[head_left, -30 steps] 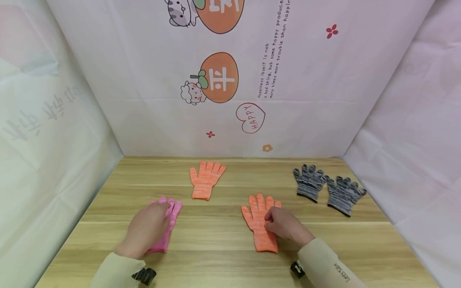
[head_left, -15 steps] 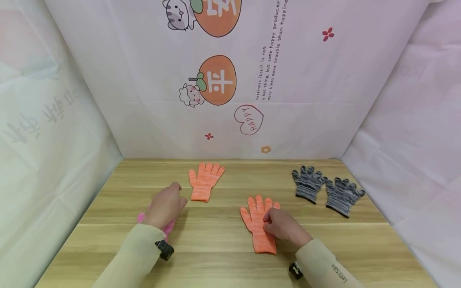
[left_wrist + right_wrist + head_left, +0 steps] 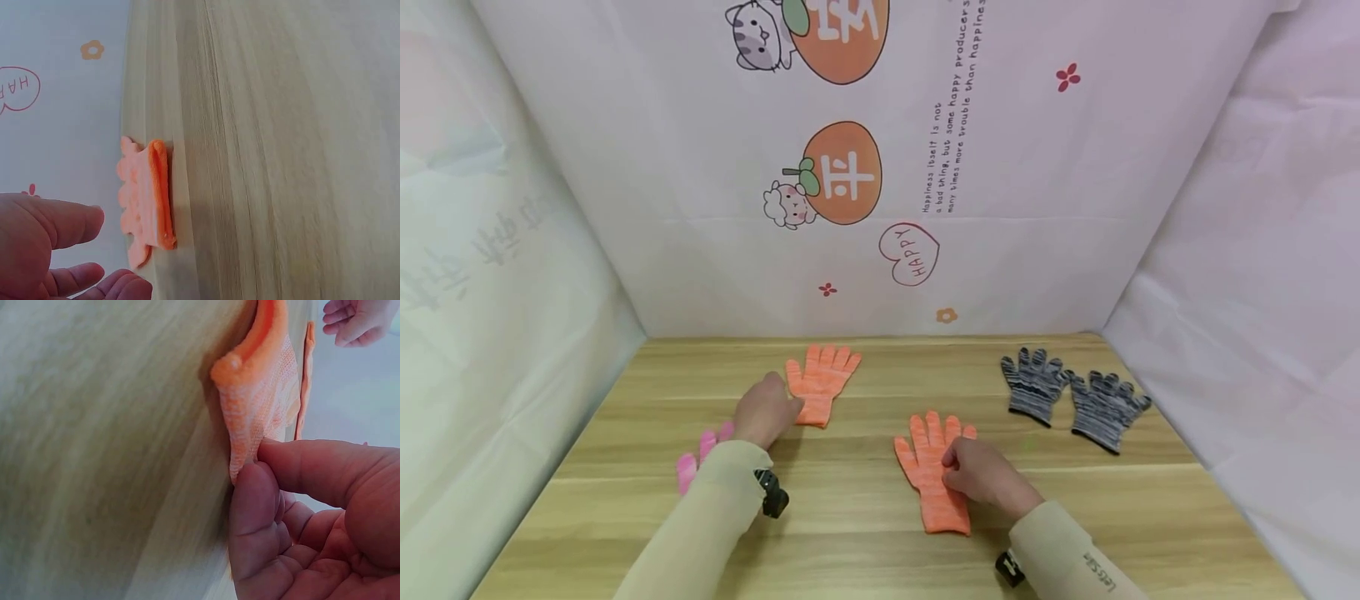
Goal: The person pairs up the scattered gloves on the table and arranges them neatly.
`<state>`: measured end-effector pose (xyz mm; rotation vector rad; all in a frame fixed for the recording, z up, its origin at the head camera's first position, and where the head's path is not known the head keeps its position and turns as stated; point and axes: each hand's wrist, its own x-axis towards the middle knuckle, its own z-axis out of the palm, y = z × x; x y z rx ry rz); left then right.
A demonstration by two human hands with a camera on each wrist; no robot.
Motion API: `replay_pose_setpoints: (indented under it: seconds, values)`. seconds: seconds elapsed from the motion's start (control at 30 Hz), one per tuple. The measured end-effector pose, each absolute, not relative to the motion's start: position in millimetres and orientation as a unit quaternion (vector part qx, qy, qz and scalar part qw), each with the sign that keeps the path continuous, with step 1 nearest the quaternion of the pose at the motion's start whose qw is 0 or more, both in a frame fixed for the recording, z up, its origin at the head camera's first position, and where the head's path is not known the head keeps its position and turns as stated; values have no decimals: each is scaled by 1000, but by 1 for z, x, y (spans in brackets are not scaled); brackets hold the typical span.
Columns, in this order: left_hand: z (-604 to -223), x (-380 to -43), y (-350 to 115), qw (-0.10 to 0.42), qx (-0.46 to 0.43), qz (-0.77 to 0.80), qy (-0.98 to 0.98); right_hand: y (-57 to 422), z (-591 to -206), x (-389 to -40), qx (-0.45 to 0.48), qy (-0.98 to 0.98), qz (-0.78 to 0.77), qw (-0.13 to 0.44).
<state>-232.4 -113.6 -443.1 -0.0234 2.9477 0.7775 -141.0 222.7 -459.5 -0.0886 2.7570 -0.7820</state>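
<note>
My right hand [image 3: 988, 475] pinches the side edge of the nearer orange knit glove [image 3: 934, 483] between thumb and forefinger; the right wrist view shows that glove's edge [image 3: 240, 425] raised at the fingertips. Beside the cuff of the farther orange glove [image 3: 820, 383] is my left hand [image 3: 767, 412]. In the left wrist view its thumb and fingers are apart with nothing between them, close to that glove's cuff [image 3: 161, 194]. A pink glove [image 3: 707, 446] lies partly hidden under my left forearm.
Two grey-and-black knit gloves [image 3: 1032, 387] lie side by side at the right of the wooden table [image 3: 820, 550]. A white printed sheet [image 3: 1015, 250] stands along the back edge, and more white sheeting walls in the left and right sides.
My left hand has left the pink glove and moved right and away from me, up to the farther orange glove. My right hand stays on the nearer orange glove. The head view shifted slightly.
</note>
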Motion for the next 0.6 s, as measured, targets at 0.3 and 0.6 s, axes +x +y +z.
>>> replay_pose_setpoints:
  seconds: [0.3, 0.6]
  values:
    - [-452, -247, -101, 61, -31, 264, 962, 224, -462, -141, -32, 952, -274, 134]
    - [-460, -260, -92, 59, -62, 267, 960, 223, -461, -141, -40, 953, -268, 132]
